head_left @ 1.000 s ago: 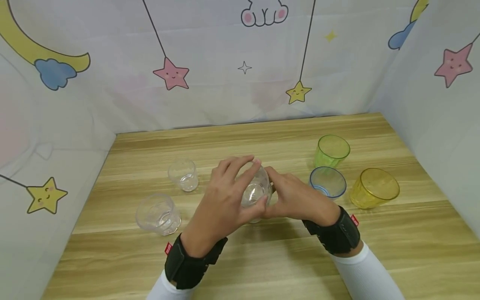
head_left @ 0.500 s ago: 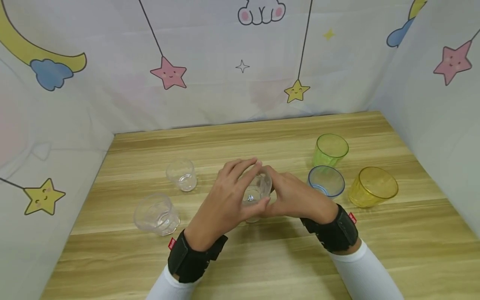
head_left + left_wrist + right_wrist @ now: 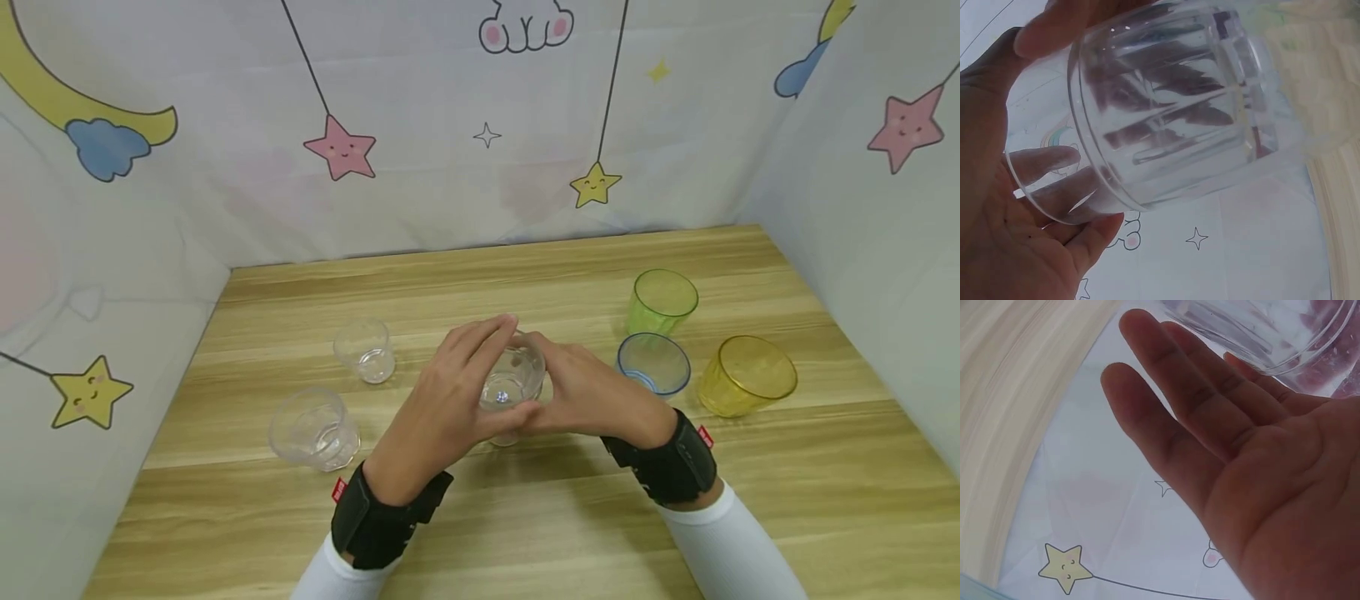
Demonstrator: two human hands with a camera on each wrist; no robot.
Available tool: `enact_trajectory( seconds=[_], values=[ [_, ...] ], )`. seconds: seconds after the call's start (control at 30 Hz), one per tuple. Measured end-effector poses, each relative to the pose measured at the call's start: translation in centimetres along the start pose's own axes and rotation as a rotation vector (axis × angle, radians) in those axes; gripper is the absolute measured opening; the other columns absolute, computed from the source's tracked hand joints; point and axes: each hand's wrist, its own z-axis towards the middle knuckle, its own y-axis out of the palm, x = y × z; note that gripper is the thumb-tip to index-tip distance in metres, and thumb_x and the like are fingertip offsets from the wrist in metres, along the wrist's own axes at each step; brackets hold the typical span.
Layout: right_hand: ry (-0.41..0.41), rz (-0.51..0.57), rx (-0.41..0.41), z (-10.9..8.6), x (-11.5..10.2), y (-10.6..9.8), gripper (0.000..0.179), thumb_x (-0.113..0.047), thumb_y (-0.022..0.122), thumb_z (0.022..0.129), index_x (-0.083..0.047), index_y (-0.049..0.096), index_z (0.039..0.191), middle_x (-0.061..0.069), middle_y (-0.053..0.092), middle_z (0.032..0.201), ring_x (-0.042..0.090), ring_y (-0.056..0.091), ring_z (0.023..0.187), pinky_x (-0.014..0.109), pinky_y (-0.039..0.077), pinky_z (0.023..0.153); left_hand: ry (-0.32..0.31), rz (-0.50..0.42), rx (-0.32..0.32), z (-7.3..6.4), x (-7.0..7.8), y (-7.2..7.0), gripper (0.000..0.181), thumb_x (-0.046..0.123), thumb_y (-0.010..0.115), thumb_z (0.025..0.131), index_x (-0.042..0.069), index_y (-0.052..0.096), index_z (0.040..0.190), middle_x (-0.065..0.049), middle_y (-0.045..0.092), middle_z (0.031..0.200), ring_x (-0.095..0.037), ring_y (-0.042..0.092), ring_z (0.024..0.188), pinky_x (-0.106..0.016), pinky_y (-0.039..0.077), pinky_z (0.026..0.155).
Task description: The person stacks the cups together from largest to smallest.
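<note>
Both hands hold a clear plastic cup (image 3: 517, 375) above the middle of the table, its mouth tilted up toward me. My left hand (image 3: 442, 396) curves round its left side near the rim, fingers over the far side and thumb in front. From the right, my right hand (image 3: 585, 387) has its thumb and forefinger round the cup, while its other fingers (image 3: 1166, 369) stretch out fairly straight. Fluted lower walls and a ring line like a second rim show on the clear cup (image 3: 1166, 112) in the left wrist view.
Two more clear cups, a smaller one (image 3: 366, 350) and a larger one (image 3: 315, 429), stand on the left. To the right are a green cup (image 3: 663, 302), a blue-rimmed cup (image 3: 654, 364) and a yellow cup (image 3: 747, 377). Printed cloth walls enclose the wooden table (image 3: 480, 533).
My left hand's fingers have drawn closer together round the cup, and the cup's tilt has shifted slightly. The right hand and the other cups stay about where they were.
</note>
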Motion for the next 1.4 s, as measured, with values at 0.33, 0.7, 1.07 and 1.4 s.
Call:
enact_trajectory(
  seconds=[0.33, 0.7, 1.07, 1.4],
  values=[
    [-0.004, -0.004, 0.000, 0.0, 0.0, -0.1, 0.090, -0.051, 0.082, 0.080, -0.012, 0.040, 0.149, 0.004, 0.068, 0.118, 0.014, 0.064, 0.105, 0.044, 0.054, 0.088, 0.000, -0.020, -0.042, -0.3, -0.4, -0.6, 0.087, 0.043, 0.081, 0.086, 0.003, 0.042, 0.152, -0.013, 0.047, 0.150, -0.026, 0.044, 0.138, -0.039, 0.037, 0.112],
    [0.036, 0.027, -0.007, 0.1, -0.1, -0.1, 0.088, -0.062, 0.078, 0.079, -0.012, 0.046, 0.144, -0.003, 0.068, 0.112, 0.007, 0.064, 0.098, 0.042, 0.054, 0.086, -0.117, 0.084, -0.124, -1.2, -0.8, -2.6, 0.103, 0.060, 0.081, 0.077, 0.006, 0.039, 0.155, -0.014, 0.055, 0.143, -0.034, 0.047, 0.135, -0.054, 0.038, 0.109],
    [0.038, 0.026, 0.001, 0.1, -0.1, 0.0, 0.091, -0.063, 0.081, 0.075, -0.013, 0.047, 0.144, -0.003, 0.069, 0.113, 0.008, 0.064, 0.100, 0.042, 0.054, 0.086, -0.212, 0.145, -0.188, -1.6, -1.1, -3.4, 0.105, 0.063, 0.080, 0.077, 0.004, 0.039, 0.154, -0.016, 0.055, 0.143, -0.038, 0.047, 0.134, -0.057, 0.040, 0.106],
    [0.012, 0.041, -0.002, 0.1, 0.0, 0.1, 0.089, -0.057, 0.082, 0.077, -0.009, 0.047, 0.143, 0.001, 0.069, 0.114, 0.011, 0.064, 0.101, 0.046, 0.053, 0.087, -0.310, 0.218, -0.214, -2.5, -1.9, -4.4, 0.111, 0.065, 0.081, 0.074, 0.002, 0.037, 0.154, -0.020, 0.054, 0.144, -0.042, 0.043, 0.136, -0.060, 0.036, 0.108]
  ],
)
